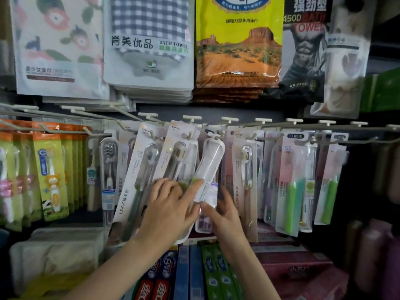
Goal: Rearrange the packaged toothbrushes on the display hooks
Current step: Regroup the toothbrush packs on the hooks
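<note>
Nearest the camera, toothpaste boxes [194,276] are stacked below the clear toothbrush pack [208,163], the landmark here. Left hand [171,211] is laid over that pack's lower half, index finger stretched flat along it, other fingers bent against the neighbouring packs; the grip reads as pressing, not clamped. Right hand [225,211] is placed just right of the pack's lower end, thumb toward it, fingers blurred, so whether anything is pinched cannot be told. The pack is tilted, top to the right, its hang tab at a hook tip [213,136]; likely it is being steadied from below so the tab can be slid on or off. Left of the pack, two LMK carded toothbrushes [151,167] are swung to the same slant, probably pushed aside for access. Right of it, another carded brush [246,176] hangs straight, then green-handled packs [292,191] further right. Room is tight: packs overlap on both sides, hook tips project forward. Above the pack, bath towel bags [149,44] hang, with a dark open gap between.
</note>
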